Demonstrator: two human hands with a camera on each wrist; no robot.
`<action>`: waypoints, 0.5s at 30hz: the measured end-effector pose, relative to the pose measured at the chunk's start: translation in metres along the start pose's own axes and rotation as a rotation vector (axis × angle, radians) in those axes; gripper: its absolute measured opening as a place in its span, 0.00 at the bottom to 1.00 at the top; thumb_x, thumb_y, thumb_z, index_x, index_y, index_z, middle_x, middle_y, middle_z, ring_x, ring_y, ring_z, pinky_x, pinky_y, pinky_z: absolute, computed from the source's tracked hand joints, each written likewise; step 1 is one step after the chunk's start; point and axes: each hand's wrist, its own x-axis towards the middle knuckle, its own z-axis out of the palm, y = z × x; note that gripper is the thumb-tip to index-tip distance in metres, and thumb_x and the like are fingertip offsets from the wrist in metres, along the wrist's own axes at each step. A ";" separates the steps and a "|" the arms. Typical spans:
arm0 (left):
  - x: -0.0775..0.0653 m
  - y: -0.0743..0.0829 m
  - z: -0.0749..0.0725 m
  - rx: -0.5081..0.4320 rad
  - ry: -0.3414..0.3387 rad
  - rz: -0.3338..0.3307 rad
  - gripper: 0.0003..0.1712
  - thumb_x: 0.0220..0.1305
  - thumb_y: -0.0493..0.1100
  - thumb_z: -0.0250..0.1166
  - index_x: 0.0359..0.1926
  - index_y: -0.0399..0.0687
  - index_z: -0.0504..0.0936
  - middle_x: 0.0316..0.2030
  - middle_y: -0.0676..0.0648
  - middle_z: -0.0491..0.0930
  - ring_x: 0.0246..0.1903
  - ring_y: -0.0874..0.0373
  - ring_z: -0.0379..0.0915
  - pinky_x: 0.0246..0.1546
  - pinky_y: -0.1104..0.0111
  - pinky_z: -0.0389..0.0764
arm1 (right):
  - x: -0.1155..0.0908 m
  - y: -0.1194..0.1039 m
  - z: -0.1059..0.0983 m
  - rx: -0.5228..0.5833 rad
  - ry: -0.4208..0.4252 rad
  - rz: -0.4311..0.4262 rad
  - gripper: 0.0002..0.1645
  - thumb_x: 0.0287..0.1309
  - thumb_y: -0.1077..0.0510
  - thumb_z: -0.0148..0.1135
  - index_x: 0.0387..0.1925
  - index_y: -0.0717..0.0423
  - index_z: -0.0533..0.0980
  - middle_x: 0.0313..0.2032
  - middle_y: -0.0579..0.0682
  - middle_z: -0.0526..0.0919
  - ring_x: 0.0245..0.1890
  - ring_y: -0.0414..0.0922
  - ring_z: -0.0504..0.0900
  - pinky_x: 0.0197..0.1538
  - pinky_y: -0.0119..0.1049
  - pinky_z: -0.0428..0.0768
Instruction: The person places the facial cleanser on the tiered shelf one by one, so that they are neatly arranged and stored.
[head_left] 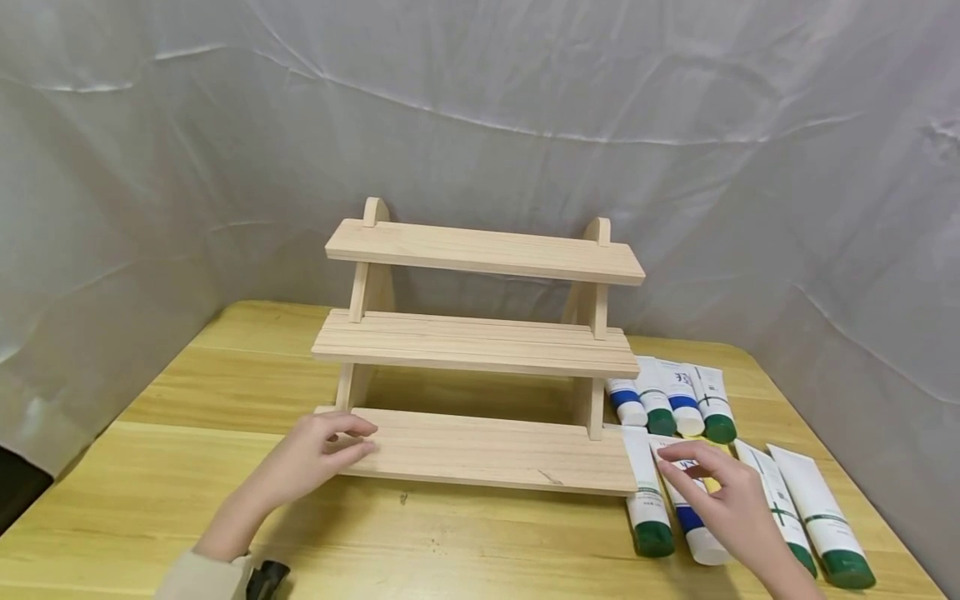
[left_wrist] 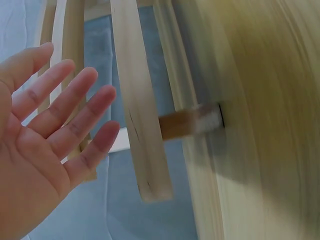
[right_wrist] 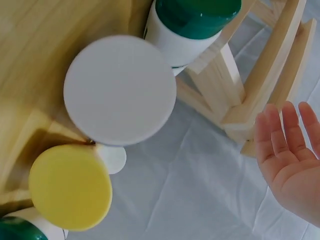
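Observation:
A three-tier wooden display stand [head_left: 480,450] stands on the table. My left hand [head_left: 311,454] is at the left end of its bottom shelf, holding nothing; in the left wrist view its fingers [left_wrist: 75,125] are spread and loosely bent. To the right of the stand, my right hand [head_left: 723,496] hovers over squeeze tubes, its relaxed fingers [right_wrist: 295,130] holding nothing. Beneath that hand lies a white tube with a blue band and white cap [head_left: 705,546]. Left of it is a white tube with a green cap [head_left: 653,538]. The right wrist view also shows a yellow cap [right_wrist: 70,187].
Two green-capped tubes [head_left: 821,508] lie at the far right. Behind, a row of several white tubes [head_left: 678,392] with green or white caps lies beside the stand. Grey cloth [head_left: 480,100] hangs around the wooden table [head_left: 450,542]. A small black object [head_left: 267,577] is by the left sleeve.

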 end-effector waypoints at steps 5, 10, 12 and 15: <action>-0.003 -0.007 -0.006 -0.018 -0.003 -0.017 0.10 0.55 0.39 0.64 0.38 0.38 0.81 0.38 0.44 0.79 0.37 0.53 0.76 0.37 0.63 0.76 | -0.001 0.003 -0.006 -0.013 -0.009 0.063 0.09 0.47 0.68 0.64 0.32 0.55 0.79 0.32 0.47 0.80 0.28 0.32 0.75 0.23 0.27 0.75; -0.005 -0.011 -0.012 -0.026 -0.003 -0.045 0.12 0.53 0.37 0.65 0.39 0.36 0.81 0.37 0.43 0.80 0.33 0.58 0.76 0.35 0.66 0.77 | -0.003 0.007 -0.013 -0.062 -0.053 0.128 0.06 0.51 0.64 0.63 0.33 0.53 0.79 0.31 0.48 0.80 0.29 0.32 0.74 0.24 0.30 0.75; -0.005 -0.013 -0.015 -0.032 -0.006 -0.060 0.12 0.52 0.36 0.65 0.39 0.35 0.81 0.37 0.43 0.80 0.33 0.60 0.75 0.34 0.68 0.76 | -0.002 0.009 -0.016 -0.093 -0.075 0.147 0.05 0.52 0.61 0.63 0.33 0.52 0.79 0.31 0.46 0.80 0.29 0.31 0.73 0.25 0.29 0.75; -0.006 -0.015 -0.020 -0.040 -0.009 -0.076 0.13 0.51 0.36 0.66 0.39 0.34 0.81 0.38 0.41 0.80 0.32 0.60 0.75 0.33 0.69 0.76 | 0.000 0.011 -0.019 -0.123 -0.080 0.121 0.05 0.51 0.62 0.63 0.33 0.52 0.79 0.29 0.45 0.80 0.29 0.30 0.73 0.28 0.25 0.74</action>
